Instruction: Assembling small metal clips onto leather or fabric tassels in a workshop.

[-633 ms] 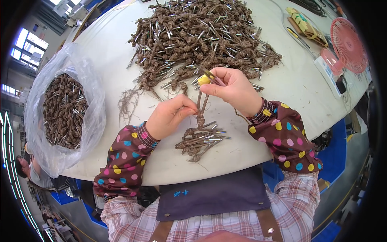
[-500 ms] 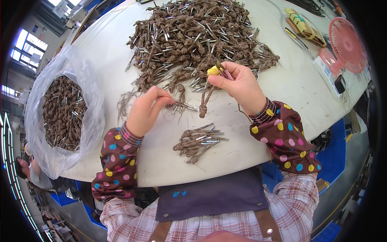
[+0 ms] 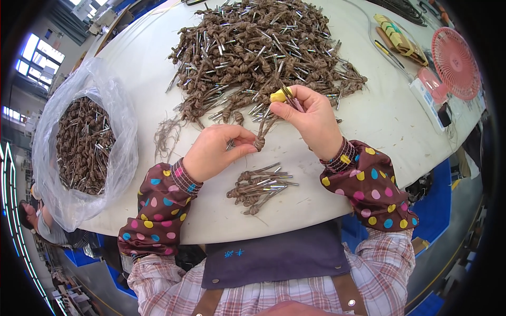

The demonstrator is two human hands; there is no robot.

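My left hand (image 3: 213, 150) is closed, thumb and fingers pinching the knot of a brown knotted cord (image 3: 260, 142). A metal tip shows between its fingers. From the knot the cord's strands run up toward my right hand (image 3: 313, 118). That hand is closed around a small dark tool with a yellow-wrapped part (image 3: 281, 95); its exact kind is partly hidden by the fingers. Just beyond both hands lies a large heap of brown knotted cords (image 3: 253, 58) with silvery metal tips. A small bunch of similar cords (image 3: 258, 187) lies nearer to me.
On the left, a clear plastic bag (image 3: 124, 131) holds many such cords. Loose brown threads (image 3: 167, 138) lie beside the heap. At the right are a pink fan (image 3: 454, 63), a white power strip (image 3: 428, 102) and a yellow-wrapped bundle (image 3: 395, 34). Another person (image 3: 42, 224) is at far left.
My left hand has moved right and now pinches the hanging cord's knot; before, it held metal-tipped cord ends apart from it. My right hand has barely moved.
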